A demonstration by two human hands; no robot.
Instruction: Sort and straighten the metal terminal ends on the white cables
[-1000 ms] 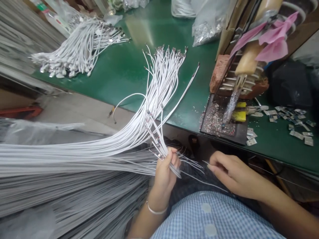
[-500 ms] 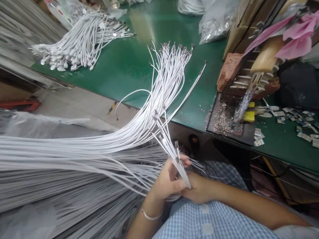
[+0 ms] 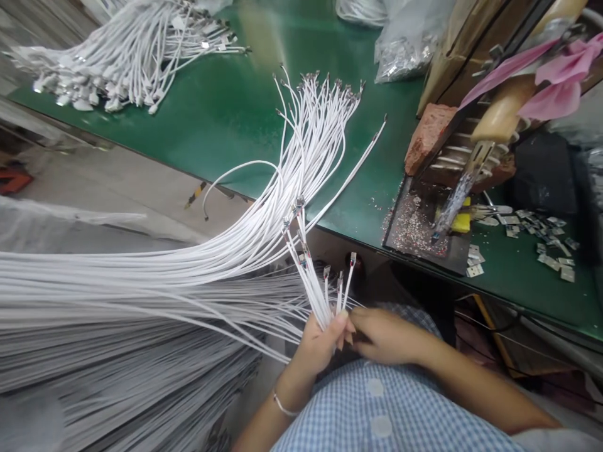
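My left hand (image 3: 320,342) is closed around a small bunch of white cables (image 3: 313,285). The cables point upward, and their bare metal plugs (image 3: 300,203) fan out at different heights; a few stand apart at the right of the bunch. Close beside it is my right hand (image 3: 393,336), with thumb and forefinger apart and no cable visible between them; its other fingers are partly hidden. Behind the hands a thick bundle of white cables (image 3: 245,242) runs in from the left and spreads over the edge of the green table (image 3: 226,119).
A heap of finished-looking white cables (image 3: 127,59) lies at the table's back left. On the right are a soldering iron (image 3: 464,182), a brick (image 3: 428,138), a dark tray (image 3: 417,220) with solder bits and loose metal plugs (image 3: 556,235). A plastic bag (image 3: 407,47) stands behind.
My right hand has let go of the bunch's lower end and moved slightly right. My left hand now grips the bunch, and several plugs stand up separately at its right.
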